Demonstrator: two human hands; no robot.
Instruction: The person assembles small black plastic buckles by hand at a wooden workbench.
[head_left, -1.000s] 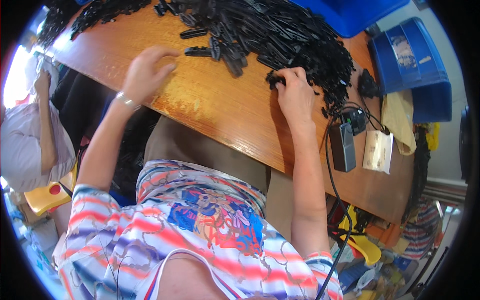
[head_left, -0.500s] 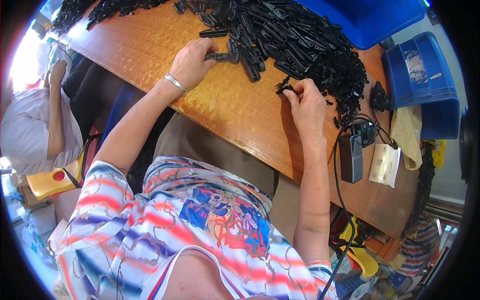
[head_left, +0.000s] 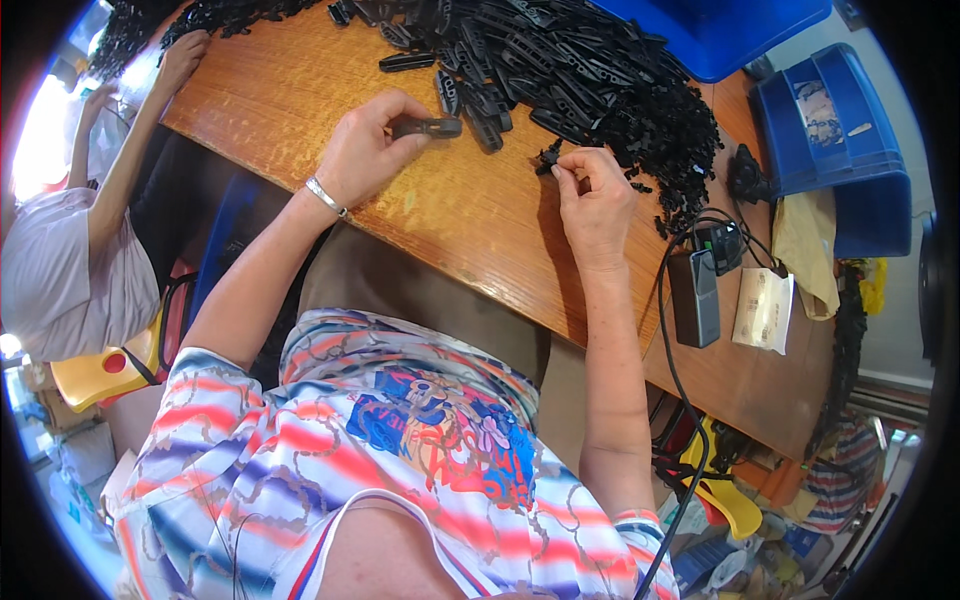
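Note:
My left hand [head_left: 362,152] is closed over the table, thumb and fingers pinching a slim black plastic part [head_left: 438,128] that points toward the pile. A heap of similar long black plastic parts [head_left: 520,50] with slots spreads across the far side of the table. To the right, my right hand [head_left: 598,205] has its thumb and forefinger pressed together at a small black plastic piece [head_left: 548,156]; its exact shape is hard to make out. Beyond that hand lies a mound of small black pieces [head_left: 685,140]. My two hands are well apart.
The wooden table [head_left: 470,240] carries a black power bank [head_left: 694,300] with cables, and a white packet [head_left: 764,310]. Blue bins [head_left: 835,140] stand at the right. A co-worker's hand [head_left: 182,58] rests near more black pieces at the far left.
My left hand has drawn its black part slightly away from the pile and turned it. My right hand keeps its pinch. The co-worker's arm has stretched out to the table.

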